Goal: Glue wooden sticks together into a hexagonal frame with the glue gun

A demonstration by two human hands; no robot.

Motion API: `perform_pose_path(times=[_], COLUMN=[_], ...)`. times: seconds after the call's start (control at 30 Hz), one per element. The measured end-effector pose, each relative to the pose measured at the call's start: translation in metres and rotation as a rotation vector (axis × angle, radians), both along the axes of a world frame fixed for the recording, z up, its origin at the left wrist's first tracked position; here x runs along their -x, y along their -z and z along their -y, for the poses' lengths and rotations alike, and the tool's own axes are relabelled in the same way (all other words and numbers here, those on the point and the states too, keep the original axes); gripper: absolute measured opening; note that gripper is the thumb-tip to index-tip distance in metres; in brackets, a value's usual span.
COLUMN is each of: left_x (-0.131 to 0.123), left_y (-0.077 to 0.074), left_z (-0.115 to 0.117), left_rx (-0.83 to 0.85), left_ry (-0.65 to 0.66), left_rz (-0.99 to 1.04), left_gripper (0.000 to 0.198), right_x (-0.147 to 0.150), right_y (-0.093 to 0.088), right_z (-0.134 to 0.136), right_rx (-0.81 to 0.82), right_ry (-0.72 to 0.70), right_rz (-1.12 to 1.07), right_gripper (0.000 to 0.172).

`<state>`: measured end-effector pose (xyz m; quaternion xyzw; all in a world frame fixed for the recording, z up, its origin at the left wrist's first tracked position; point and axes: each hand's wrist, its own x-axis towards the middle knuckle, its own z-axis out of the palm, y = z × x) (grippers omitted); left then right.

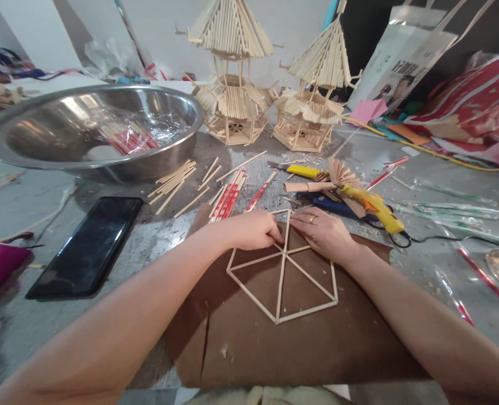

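Observation:
A hexagonal frame of thin wooden sticks [282, 279], with spokes meeting in the middle, lies flat on a brown board [249, 357]. My left hand [255, 229] is over its far left part, fingers curled closed at a spoke just above the hub. On the far right side, my right hand [323, 229] rests with fingers stretched out, tips touching the frame near its far corner. A ring is on one finger. Both hands cover parts of the far rim. Beyond my left hand lie sticks in red-printed paper [231, 194].
Two stick pagodas [234, 84] stand at the back. A steel basin [181, 149] holds packaged sticks at left, behind a black phone [89, 247]. Loose sticks [173, 183], a yellow cutter [302, 171] and a yellow glue gun [371, 205] with a cord lie beyond the board.

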<state>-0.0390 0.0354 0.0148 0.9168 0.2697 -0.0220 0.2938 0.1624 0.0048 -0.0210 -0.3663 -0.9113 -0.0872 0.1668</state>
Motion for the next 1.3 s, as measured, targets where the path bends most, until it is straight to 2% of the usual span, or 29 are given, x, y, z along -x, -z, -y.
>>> perform_pose_path(times=[0.37, 0.53, 0.63, 0.73, 0.83, 1.1, 1.23, 1.3], left_x=[-0.002, 0.001, 0.005, 0.009, 0.014, 0.028, 0.039, 0.041], left_y=[-0.002, -0.009, -0.019, -0.028, -0.033, -0.030, -0.024, -0.020], left_z=[0.000, 0.001, 0.000, 0.001, 0.001, 0.007, 0.011, 0.014], left_rx=[0.020, -0.044, -0.127, -0.193, -0.203, -0.280, -0.312, -0.298], left_ry=[0.025, -0.003, -0.110, -0.260, -0.339, -0.465, -0.613, -0.639], left_rz=[-0.034, -0.017, -0.020, -0.028, -0.041, -0.093, -0.134, -0.112], left_gripper=[0.034, 0.028, 0.022, 0.029, 0.034, 0.026, 0.022, 0.022], right_x=[0.000, -0.001, -0.003, -0.006, -0.012, -0.019, -0.017, -0.016], right_y=[0.002, -0.003, -0.016, -0.031, -0.038, -0.021, -0.014, -0.012], right_z=[-0.001, -0.002, -0.002, -0.001, 0.004, 0.019, 0.021, 0.022], right_rx=[0.022, 0.034, 0.010, -0.012, 0.022, 0.204, 0.221, 0.217], right_ry=[-0.012, -0.046, -0.022, 0.063, 0.170, 0.376, 0.407, 0.428], right_rz=[0.003, -0.094, -0.198, -0.267, -0.279, -0.202, -0.131, -0.096], right_gripper=[0.027, 0.026, 0.024, 0.022, 0.024, 0.027, 0.026, 0.025])
